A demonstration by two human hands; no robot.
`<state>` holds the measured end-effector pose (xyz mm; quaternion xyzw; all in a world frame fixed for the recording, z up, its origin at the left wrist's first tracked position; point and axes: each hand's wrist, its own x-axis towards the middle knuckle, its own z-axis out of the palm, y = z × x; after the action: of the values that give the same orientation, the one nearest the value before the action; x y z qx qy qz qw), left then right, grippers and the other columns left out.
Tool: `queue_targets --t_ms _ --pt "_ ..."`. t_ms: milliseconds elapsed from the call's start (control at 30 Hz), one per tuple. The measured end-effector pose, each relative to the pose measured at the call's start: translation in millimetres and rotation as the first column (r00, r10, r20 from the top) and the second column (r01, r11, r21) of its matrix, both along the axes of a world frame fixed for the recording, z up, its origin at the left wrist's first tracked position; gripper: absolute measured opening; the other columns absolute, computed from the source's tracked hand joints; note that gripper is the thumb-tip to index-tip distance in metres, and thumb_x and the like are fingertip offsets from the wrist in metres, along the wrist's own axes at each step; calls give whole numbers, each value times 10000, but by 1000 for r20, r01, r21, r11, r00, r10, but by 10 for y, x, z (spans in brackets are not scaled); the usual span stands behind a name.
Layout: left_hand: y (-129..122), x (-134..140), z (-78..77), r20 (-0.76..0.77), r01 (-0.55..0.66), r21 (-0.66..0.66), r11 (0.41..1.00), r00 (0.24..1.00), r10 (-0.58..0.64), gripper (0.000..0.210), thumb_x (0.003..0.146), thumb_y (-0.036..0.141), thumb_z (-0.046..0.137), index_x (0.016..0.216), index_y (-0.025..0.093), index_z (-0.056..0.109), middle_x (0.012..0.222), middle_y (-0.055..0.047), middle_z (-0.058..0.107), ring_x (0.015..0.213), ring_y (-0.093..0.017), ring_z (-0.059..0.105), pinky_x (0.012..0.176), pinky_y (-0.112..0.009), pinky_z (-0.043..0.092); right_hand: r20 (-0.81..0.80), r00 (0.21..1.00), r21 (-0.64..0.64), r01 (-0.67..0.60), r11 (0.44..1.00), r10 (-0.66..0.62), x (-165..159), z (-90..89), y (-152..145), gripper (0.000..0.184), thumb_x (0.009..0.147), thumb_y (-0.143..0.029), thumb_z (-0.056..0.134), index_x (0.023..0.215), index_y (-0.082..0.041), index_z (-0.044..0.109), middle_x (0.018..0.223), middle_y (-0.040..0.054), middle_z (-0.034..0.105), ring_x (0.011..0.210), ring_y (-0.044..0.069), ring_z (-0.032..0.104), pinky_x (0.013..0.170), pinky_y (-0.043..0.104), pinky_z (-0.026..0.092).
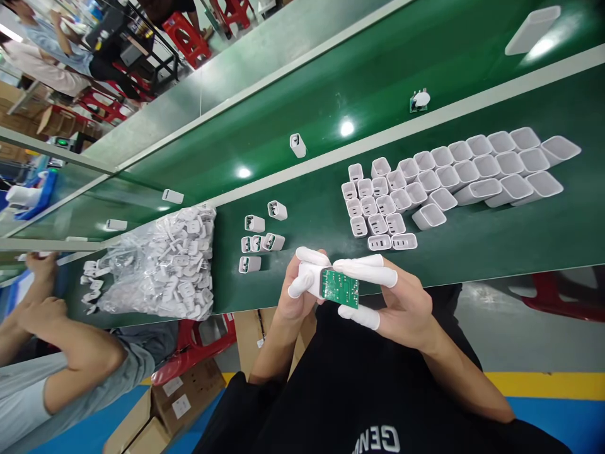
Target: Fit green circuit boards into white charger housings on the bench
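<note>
My left hand [299, 287], with white finger cots on its thumb and fingers, is closed round a white charger housing [312, 277]. A green circuit board [340, 288] sticks partway out of the housing's open end, toward the right. White cots also cover the fingers of my right hand [394, 296], which grips the board between the thumb below and the fingers above. The board's inner end is hidden inside the housing. Beyond my hands, to the left, several white housings [254, 223] with boards in them lie on the green table [302, 221].
Rows of white housings [442, 176] stand to the right. At the left lies a clear bag of small white parts [184, 265]. A green belt [378, 94] behind a pale rail carries scattered housings and a circuit assembly [419, 101]. A co-worker's arms [61, 321] are at the far left.
</note>
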<state>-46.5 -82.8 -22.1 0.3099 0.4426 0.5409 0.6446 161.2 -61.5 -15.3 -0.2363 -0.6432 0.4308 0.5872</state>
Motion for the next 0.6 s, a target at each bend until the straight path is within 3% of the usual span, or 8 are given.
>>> queue_targets --t_ms 233,600 --pt "-17 -17 -41 -39 -25 -2 1000 999 25 511 807 668 938 1118 277 827 1099 -60 817 537 -96 565 404 -225 473 11 1000 -8 9 1000 -9 -4 3 -6 739 874 -113 975 1554 -246 720 1333 108 856 1176 269 844 1004 377 734" --pt "20 -17 -16 -38 3 36 999 999 -1 469 835 640 929 1097 270 808 1010 -36 752 543 -87 543 459 -234 520 20 1000 -20 11 1000 -11 -14 26 10 731 878 -127 978 1552 -245 721 1312 118 855 1145 271 849 975 380 740"
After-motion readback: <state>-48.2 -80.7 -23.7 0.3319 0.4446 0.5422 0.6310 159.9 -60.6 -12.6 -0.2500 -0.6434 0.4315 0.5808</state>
